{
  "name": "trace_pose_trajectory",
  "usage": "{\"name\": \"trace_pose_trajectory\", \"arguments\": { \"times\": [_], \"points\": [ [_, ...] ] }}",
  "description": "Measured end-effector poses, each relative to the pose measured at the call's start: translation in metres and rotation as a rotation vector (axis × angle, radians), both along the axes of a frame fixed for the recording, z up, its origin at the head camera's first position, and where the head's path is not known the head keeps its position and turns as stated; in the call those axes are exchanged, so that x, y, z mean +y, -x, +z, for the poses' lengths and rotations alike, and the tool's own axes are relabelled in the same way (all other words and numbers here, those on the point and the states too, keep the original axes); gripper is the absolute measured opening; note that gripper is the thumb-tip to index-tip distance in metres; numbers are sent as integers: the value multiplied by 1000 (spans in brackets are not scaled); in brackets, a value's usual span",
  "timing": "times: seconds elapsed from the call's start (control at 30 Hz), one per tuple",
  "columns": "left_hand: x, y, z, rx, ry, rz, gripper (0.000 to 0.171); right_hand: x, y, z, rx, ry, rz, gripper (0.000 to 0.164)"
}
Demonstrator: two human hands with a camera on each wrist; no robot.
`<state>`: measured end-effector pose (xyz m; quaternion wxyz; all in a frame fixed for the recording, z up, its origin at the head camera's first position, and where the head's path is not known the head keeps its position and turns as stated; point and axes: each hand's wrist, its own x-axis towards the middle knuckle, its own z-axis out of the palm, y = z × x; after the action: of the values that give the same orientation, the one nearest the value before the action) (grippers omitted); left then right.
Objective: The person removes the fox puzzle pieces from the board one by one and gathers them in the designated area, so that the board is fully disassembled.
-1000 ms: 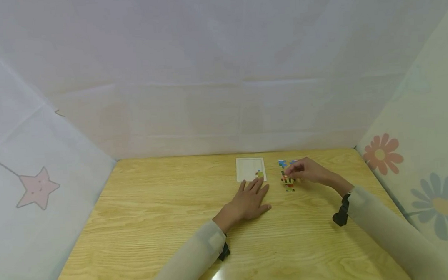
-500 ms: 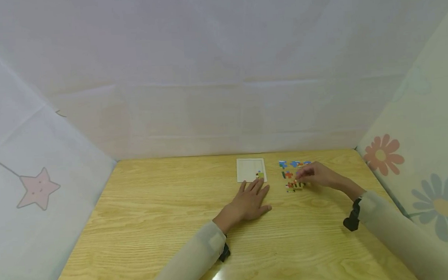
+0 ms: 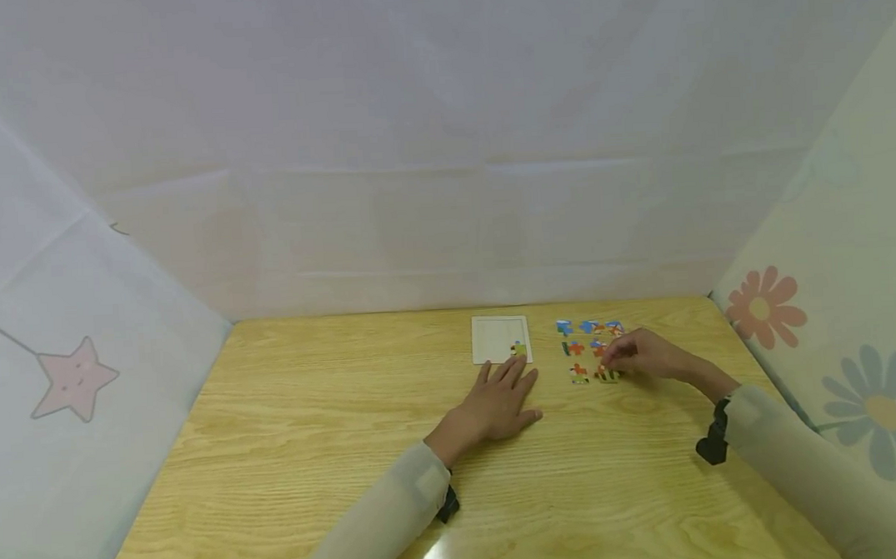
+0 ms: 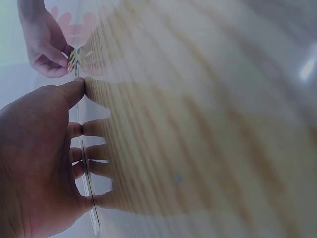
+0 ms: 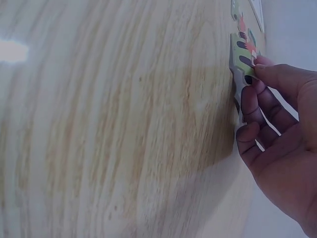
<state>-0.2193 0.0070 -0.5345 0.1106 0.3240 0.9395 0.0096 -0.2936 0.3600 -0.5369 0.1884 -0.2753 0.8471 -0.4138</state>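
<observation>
With fingers spread flat on the table, my left hand (image 3: 491, 407) touches the near edge of a pale square puzzle tray (image 3: 488, 338). One green-and-yellow puzzle piece (image 3: 521, 349) sits in the tray's near right corner. Thumb and fingertips of my right hand (image 3: 639, 356) pinch a green jigsaw puzzle piece (image 5: 241, 54) with dark marks, seen tilted close over the table in the right wrist view. It is at the near right of a group of several loose pieces, among them a blue one (image 3: 564, 327) and a red one (image 3: 575, 348).
The wooden table (image 3: 334, 418) carries all of this near its far edge. A white cloth backdrop (image 3: 431, 230) rises behind, with printed cloth side walls, a star (image 3: 75, 379) on the left and flowers (image 3: 760, 309) on the right.
My right hand has moved right and slightly nearer with the pinched puzzle piece, uncovering the loose pieces to its left. The left hand stays in place.
</observation>
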Motion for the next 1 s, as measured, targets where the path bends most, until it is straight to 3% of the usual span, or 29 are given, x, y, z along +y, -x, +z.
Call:
{"name": "trace_pose_trajectory", "arguments": {
  "times": [0.63, 1.0],
  "points": [
    [2, 2, -1, 6, 10, 3, 76, 0, -1, -6, 85, -39, -41, 10],
    [4, 0, 1, 7, -2, 6, 75, 2, -2, -7, 78, -58, -75, 11]
  ]
}}
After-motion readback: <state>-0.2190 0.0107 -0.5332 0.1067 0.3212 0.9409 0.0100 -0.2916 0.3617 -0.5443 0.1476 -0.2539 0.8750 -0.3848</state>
